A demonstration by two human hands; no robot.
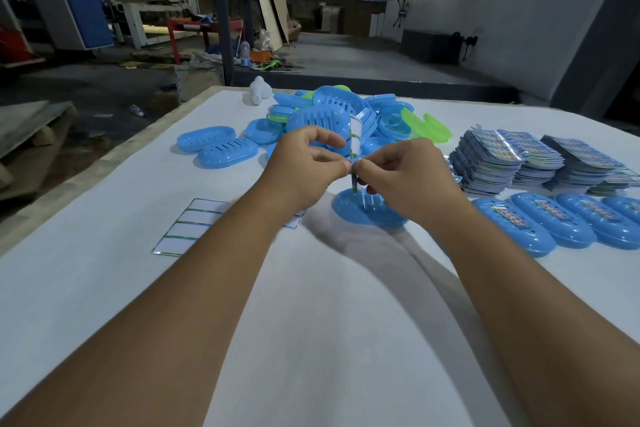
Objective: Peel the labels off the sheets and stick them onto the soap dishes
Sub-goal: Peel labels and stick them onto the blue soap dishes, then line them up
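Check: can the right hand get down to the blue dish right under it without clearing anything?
Probably yes. The right hand hovers just above the blue dish, with nothing between, but it and the left hand pinch the label sheet.

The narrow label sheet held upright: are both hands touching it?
Touching. The head view shows the left hand and right hand both pinching the narrow label sheet between fingertips.

Our label sheet (pixel 356 135) upright, edge-on above our blue soap dish (pixel 360 210), flat on our white table.
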